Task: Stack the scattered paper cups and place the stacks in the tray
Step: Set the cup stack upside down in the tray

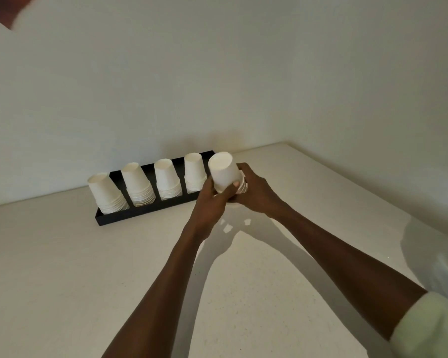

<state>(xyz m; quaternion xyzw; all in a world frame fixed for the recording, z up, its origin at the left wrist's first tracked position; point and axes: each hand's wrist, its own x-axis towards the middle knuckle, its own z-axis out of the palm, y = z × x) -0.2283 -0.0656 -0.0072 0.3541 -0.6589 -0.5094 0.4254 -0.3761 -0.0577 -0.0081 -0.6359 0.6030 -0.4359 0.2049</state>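
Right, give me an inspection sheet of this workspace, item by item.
Surface: pale counter, set in a wall corner.
Job's things: black tray holds four upside-down cup stacks; a fifth stack is held at its right end.
Clutter: nothing seen.
Hands: left hand and right hand both grip the fifth stack.
Cables: nothing seen.
Surroundings: plain wall; pale blurred object at the right edge, cannot tell what.

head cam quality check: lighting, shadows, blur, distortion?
Head view: dim, warm light; both forearms throw hard shadows on the counter, with small bright patches below the hands. The cup stack held by the left hand and right hand reads sharp, as do the stacks in the black tray. Wide-angle bowing along the counter edge; the frame's right edge and top-left corner are smeared.
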